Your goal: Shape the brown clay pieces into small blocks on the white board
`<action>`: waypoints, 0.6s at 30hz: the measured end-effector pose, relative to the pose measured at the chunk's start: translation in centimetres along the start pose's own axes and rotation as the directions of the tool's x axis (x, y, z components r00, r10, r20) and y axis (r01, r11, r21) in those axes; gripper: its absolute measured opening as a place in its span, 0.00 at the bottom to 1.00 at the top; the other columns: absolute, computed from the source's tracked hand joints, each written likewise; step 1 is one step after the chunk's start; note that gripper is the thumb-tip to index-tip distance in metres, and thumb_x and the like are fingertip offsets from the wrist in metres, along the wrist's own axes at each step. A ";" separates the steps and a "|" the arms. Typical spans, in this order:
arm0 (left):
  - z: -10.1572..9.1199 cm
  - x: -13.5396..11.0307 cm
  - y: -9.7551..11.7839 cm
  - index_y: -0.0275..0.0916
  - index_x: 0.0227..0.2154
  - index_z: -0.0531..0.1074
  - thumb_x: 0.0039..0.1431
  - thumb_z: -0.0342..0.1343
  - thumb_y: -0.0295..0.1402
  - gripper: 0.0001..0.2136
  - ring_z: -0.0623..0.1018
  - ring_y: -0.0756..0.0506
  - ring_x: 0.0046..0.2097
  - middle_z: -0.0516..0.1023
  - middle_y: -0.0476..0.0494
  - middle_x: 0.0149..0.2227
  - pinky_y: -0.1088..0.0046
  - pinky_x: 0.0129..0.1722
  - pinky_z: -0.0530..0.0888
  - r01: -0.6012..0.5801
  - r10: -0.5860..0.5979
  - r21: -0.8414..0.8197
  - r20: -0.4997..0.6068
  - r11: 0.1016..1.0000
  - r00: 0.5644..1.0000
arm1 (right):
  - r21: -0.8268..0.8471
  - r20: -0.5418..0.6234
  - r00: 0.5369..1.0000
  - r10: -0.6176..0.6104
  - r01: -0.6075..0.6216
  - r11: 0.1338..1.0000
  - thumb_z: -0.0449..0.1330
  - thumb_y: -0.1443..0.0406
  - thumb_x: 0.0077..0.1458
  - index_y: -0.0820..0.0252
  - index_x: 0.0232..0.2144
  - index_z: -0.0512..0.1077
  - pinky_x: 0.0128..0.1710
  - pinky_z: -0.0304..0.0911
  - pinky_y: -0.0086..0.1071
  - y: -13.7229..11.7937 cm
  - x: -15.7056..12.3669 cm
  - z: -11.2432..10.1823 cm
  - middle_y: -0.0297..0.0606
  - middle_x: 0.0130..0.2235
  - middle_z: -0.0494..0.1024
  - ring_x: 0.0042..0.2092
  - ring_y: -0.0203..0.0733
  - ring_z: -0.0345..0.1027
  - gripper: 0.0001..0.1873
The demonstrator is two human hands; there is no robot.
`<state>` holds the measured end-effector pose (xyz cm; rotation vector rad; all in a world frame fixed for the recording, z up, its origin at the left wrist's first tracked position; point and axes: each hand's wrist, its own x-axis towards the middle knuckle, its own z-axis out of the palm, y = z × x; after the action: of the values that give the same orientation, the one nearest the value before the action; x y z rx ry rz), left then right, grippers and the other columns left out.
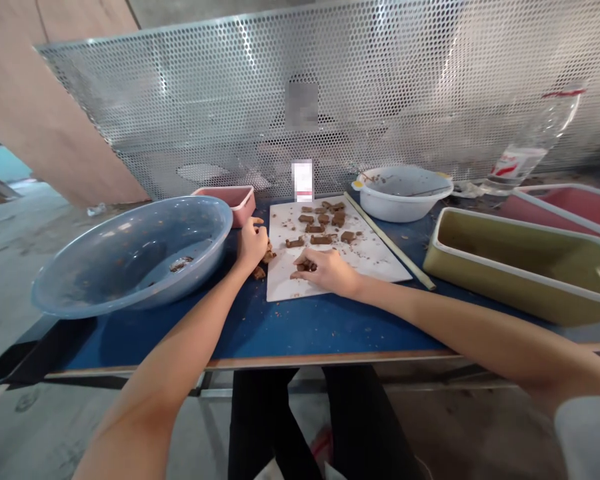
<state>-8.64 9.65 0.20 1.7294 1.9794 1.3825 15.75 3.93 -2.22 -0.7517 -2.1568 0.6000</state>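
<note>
A white board [375, 257] lies on the blue table [300, 327], with several small brown clay pieces [321, 227] on its far half. My right hand [325, 270] rests on the board's near part, fingers pinched on a small brown piece [306, 267]. At the board's left edge my left hand [251, 243] is curled round a brown lump [269, 255], and another brown bit [259, 273] lies just below it on the table.
A large blue basin [130, 257] sits at the left, a pink tray [227, 198] behind it. A white bowl [403, 192], a thin stick [390, 242], a yellow-green tray [520, 267], a pink tray [575, 207] and a plastic bottle [530, 143] stand right. A perforated metal screen [330, 100] closes the back.
</note>
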 end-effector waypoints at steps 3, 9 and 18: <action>-0.1 -0.1 0.3 0.38 0.48 0.77 0.64 0.52 0.26 0.13 0.81 0.40 0.37 0.80 0.45 0.31 0.65 0.46 0.74 0.007 -0.007 0.009 -0.007 1.000 1.000 | 0.047 -0.011 1.000 0.012 -0.012 0.999 0.70 0.53 0.63 0.54 0.38 0.76 0.40 0.71 0.34 -0.2 0.0 -0.1 0.34 0.36 0.85 0.37 0.41 0.79 0.13; -0.3 -0.2 0.5 0.38 0.47 0.77 0.63 0.52 0.26 0.13 0.82 0.39 0.39 0.82 0.44 0.33 0.65 0.46 0.75 0.018 -0.017 0.028 -0.013 0.999 1.000 | 0.030 0.000 1.000 0.005 -0.005 1.000 0.66 0.53 0.68 0.56 0.38 0.80 0.38 0.69 0.34 -0.9 -0.2 -0.3 0.33 0.31 0.82 0.31 0.39 0.76 0.13; 0.1 0.4 -0.7 0.42 0.37 0.76 0.63 0.55 0.28 0.05 0.83 0.36 0.42 0.83 0.40 0.34 0.63 0.47 0.75 0.024 -0.023 0.048 -0.039 0.999 0.999 | -0.195 0.040 0.973 -0.227 0.230 0.953 0.50 0.54 0.78 0.56 0.61 0.77 0.54 0.76 0.42 -0.4 0.1 -0.1 0.47 0.50 0.82 0.50 0.50 0.80 0.23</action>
<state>-9.22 10.13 -0.17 1.7062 2.0628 1.3819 15.63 3.69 -1.88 -0.5889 -2.3019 0.2737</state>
